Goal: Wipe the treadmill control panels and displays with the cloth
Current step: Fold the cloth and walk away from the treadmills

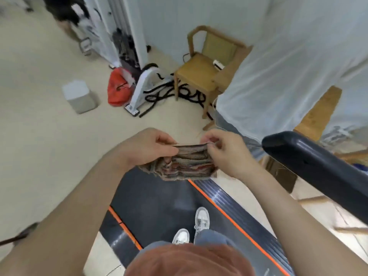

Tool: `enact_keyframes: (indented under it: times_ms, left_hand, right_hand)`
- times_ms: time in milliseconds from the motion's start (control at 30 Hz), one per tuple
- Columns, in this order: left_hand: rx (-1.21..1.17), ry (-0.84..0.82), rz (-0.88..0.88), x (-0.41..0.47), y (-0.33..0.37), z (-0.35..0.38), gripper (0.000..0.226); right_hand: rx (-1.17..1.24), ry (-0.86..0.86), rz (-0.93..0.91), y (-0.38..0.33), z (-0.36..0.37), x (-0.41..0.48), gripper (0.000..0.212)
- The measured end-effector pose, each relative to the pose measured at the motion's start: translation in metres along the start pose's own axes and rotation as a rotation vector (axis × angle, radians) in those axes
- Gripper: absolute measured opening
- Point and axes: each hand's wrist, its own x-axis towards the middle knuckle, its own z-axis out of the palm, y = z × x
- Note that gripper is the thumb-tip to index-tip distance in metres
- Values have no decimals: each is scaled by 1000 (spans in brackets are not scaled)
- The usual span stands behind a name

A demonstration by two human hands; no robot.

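**Soft, even light over a smeared wide-angle view**

Bright, diffuse indoor light filled the room, washing the pale floor (39,136) and wall (169,26) almost white and leaving only faint, soft-edged shadows on the ground. A long white glare streak ran along the glossy dark handrail (310,162), and a duller sheen lay on the treadmill's ribbed side rail (221,195). Motion blur smeared the whole frame: the striped cloth (185,166) showed its pattern only as streaks, and the clutter (79,14) in the upper left corner was soft and unreadable. Straight lines bowed toward the edges, and the forearms (59,216) stretched wide at the bottom corners.
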Motion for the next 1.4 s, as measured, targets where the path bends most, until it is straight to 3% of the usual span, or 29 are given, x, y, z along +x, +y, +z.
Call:
enact_keyframes:
  times_ms: [100,200,334,434,534,634,767,834,968,1068,1201,1335,1401]
  left_hand:
    - [-34,209,-125,-14,-40,-33,13]
    - [-55,382,-195,-22,-69,-51,23]
    - [-90,666,-282,-25,-96,-67,31]
    - [-158,881,-322,-25,-111,-77,31]
    - [-444,1113,-333,-28,-123,-87,32]
    - [-820,1281,-304,-30,-137,-104,22]
    - [-1063,1328,-228,-34,-160,-133,21]
    - [-1063,1328,-183,-37,-177,-150,26]
    - [-1036,1299,-130,-58,-227,-202,17]
    - [-1015,1237,-103,-83,-261,-241,28]
    - [-764,1333,-332,-100,-286,-294,50]
    - [-689,1503,-472,-110,-311,-347,45]
    - [-678,1524,-491,-118,-322,-374,45]
  right_hand:
    - [-20,-191,-133,-18,30,46,25]
    - [-23,-234,-239,-28,57,88,24]
    - [-3,-282,-250,-40,89,140,11]
    - [96,-357,-199,-65,120,173,12]
    - [449,-528,20,-95,155,193,16]
    - [591,-740,58,-132,194,203,17]
    - [563,-971,-60,-193,249,202,14]
    - [472,-1062,-199,-218,278,206,13]
    - [252,-1235,-475,-275,327,233,39]
    - [276,-1350,-430,-318,362,258,52]
    - [386,-1350,-312,-370,412,282,52]
    - [204,-1107,-806,-416,457,315,43]
    - [124,-1182,-940,-438,480,343,44]
